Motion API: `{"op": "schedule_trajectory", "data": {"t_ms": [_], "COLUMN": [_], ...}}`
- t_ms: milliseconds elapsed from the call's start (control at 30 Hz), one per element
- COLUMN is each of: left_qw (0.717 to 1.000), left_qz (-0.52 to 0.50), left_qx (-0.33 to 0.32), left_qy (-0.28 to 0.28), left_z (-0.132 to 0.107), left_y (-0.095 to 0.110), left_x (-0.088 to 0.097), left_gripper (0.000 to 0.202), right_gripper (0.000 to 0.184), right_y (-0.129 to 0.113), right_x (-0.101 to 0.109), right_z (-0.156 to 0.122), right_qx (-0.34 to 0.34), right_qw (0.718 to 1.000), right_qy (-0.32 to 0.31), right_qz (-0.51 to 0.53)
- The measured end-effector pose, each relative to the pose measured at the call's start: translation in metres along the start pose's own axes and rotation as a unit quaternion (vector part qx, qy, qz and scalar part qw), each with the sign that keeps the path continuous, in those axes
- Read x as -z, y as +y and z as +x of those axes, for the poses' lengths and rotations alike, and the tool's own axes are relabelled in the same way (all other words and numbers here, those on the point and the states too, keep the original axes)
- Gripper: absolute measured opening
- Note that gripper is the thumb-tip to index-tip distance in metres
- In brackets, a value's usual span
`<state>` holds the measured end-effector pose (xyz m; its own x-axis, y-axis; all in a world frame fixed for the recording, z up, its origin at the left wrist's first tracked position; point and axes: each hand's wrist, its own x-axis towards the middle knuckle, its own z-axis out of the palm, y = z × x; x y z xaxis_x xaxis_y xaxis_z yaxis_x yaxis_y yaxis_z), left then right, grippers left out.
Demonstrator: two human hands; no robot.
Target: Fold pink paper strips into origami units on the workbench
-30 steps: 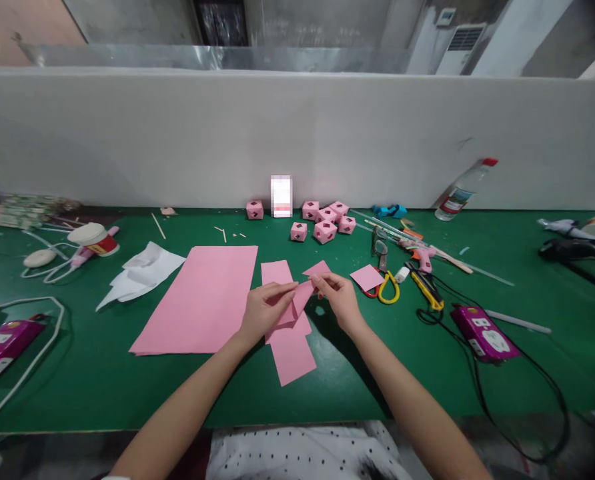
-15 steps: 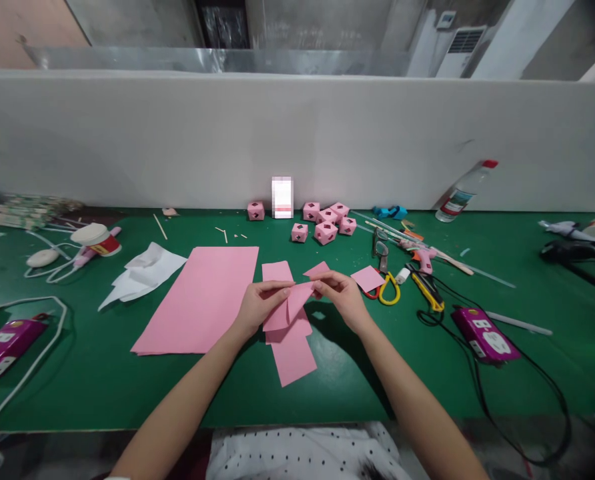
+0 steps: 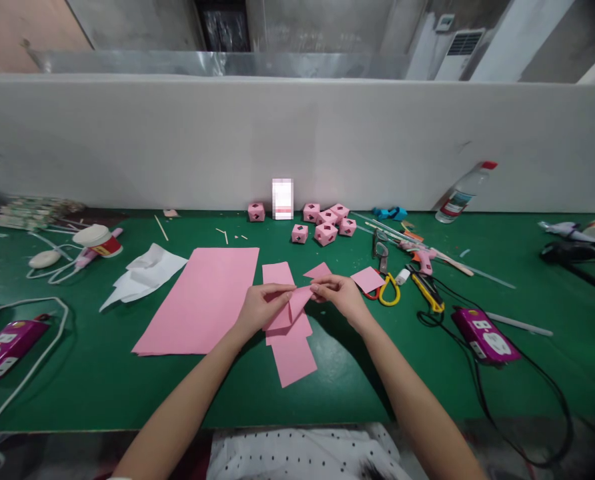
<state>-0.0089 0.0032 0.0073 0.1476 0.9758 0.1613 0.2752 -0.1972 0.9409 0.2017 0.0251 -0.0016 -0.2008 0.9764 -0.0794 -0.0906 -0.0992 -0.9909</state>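
Observation:
A partly folded piece of pink paper (image 3: 298,303) is pinched between both my hands above the green table. My left hand (image 3: 261,308) holds its left side with thumb and fingers. On the right, the fingertips of my right hand (image 3: 338,295) grip its upper right corner. Beneath it lie loose pink paper pieces (image 3: 294,362), partly covered by the folded one. Another small pink square (image 3: 319,270) lies just behind my right hand. To the left is a stack of large pink sheets (image 3: 205,293).
Several pink folded paper cubes (image 3: 326,233) sit at the back by a lit screen (image 3: 282,200). Scissors (image 3: 389,291), a utility knife (image 3: 430,297), a glue gun (image 3: 424,259) and a purple power strip (image 3: 485,335) lie right. A crumpled white paper (image 3: 145,275) and paper cup (image 3: 97,240) are left.
The pink paper's raised flap looks slightly narrower and lower between my fingers. My hands stay in nearly the same place, still gripping it.

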Motion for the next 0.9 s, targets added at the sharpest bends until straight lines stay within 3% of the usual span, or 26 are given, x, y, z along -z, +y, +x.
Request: {"op": "schedule_trajectory", "data": {"t_ms": [167,300,533,700,900], "left_qw": [1.0,0.999,0.997,1.0,0.992], "left_qz": [-0.003,0.023,0.032,-0.006,-0.104], "left_qx": [-0.001,-0.041,-0.063,-0.021,0.067], "left_qy": [0.003,0.001,0.009,0.013,-0.028], "left_z": [0.001,0.0,-0.002,0.0,0.005], "left_y": [-0.003,-0.004,-0.003,-0.003,0.0], "left_x": [-0.001,0.0,-0.002,-0.002,0.002], "left_gripper": [0.023,0.022,0.022,0.022,0.028], "right_gripper": [0.037,0.036,0.034,0.032,0.025], "right_y": [0.0,-0.001,0.0,-0.001,-0.014], "right_x": [0.004,0.005,0.003,0.003,0.005], "right_z": [0.0,0.0,0.001,0.0,-0.007], "right_qx": [-0.028,-0.043,-0.025,0.022,0.071], "right_qw": [0.999,0.999,0.999,0.999,0.996], "right_qy": [-0.017,-0.009,0.021,0.005,-0.038], "right_qz": [0.024,0.014,0.008,-0.023,-0.045]}}
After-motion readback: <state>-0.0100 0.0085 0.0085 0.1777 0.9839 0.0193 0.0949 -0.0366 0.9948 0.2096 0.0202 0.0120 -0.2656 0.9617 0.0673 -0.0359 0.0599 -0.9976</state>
